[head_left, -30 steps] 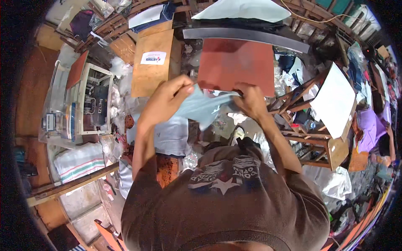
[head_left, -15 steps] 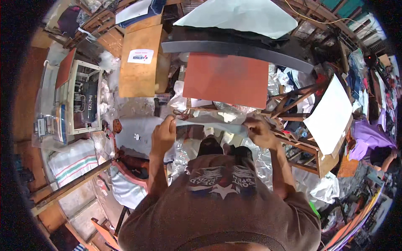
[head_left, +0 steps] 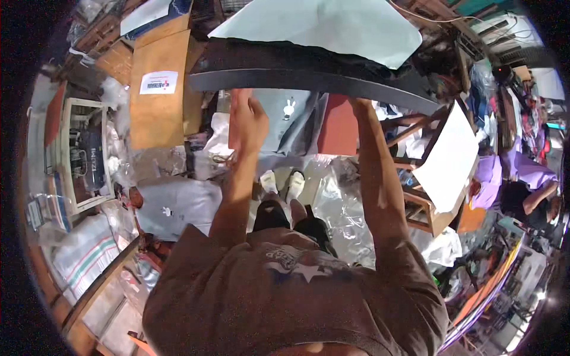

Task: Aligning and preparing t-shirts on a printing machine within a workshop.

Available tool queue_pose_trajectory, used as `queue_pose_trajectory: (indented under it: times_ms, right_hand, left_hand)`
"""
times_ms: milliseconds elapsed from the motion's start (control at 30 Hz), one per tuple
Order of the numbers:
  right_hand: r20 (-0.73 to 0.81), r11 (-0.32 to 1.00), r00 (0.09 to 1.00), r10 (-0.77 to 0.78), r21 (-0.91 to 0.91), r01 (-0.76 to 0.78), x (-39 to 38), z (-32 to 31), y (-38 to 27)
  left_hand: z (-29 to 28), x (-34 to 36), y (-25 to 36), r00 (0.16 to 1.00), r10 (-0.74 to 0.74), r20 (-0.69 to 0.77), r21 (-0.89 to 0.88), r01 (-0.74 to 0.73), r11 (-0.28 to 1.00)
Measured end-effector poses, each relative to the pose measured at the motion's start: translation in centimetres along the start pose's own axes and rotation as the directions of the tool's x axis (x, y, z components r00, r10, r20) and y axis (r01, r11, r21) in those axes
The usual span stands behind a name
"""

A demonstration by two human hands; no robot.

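A grey cloth piece (head_left: 279,110) with a small white rabbit print lies over a red-brown flat board (head_left: 338,127), its right part dark and creased. My left hand (head_left: 249,121) rests by the cloth's left edge on the board, fingers stretched forward and thumb apart. My right hand (head_left: 363,105) reaches the board's right edge; its fingers are hidden beneath a dark, curved slab (head_left: 309,80) overhanging the board. The far part of the cloth is also hidden under that slab.
A pale sheet (head_left: 320,26) tops the slab. Left stand a brown cardboard piece (head_left: 157,113) and another grey rabbit-print cloth (head_left: 172,204). To the right, a white panel (head_left: 448,160) leans on a wooden frame (head_left: 424,219). Another person's arm (head_left: 539,196) shows far right.
Both hands have moved forward from near my body, carrying the grey cloth they held stretched between them. It now lies on the red-brown board, under the slab's edge. The view has shifted.
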State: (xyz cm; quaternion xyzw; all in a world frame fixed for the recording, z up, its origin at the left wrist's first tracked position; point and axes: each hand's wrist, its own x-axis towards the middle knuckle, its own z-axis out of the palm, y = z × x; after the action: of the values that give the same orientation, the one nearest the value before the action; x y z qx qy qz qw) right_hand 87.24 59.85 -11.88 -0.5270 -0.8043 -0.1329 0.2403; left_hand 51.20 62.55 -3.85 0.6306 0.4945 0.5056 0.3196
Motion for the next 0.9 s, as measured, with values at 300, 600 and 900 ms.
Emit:
queue_pose_trajectory:
  times_ms: [300, 600, 900]
  right_hand:
    - [0.274, 0.386, 0.562, 0.781, 0.496, -0.778, -3.4, -10.9, -22.9]
    - [0.526, -0.120, 0.175, 0.832, 0.480, -0.869, -3.8, -6.0, -28.2]
    - [0.678, -0.380, 0.233, 0.697, 0.625, -0.682, -6.9, -9.9, -27.4]
  left_hand:
    - [-7.1, -9.1, -0.6, 0.944, 0.014, -0.331, 0.678, 0.227, 0.699]
    - [-5.1, -14.5, -5.5, 0.791, -0.573, 0.216, -0.246, 0.612, 0.752]
    - [-9.0, -14.5, -4.9, 0.637, -0.616, 0.463, -0.192, 0.751, 0.632]
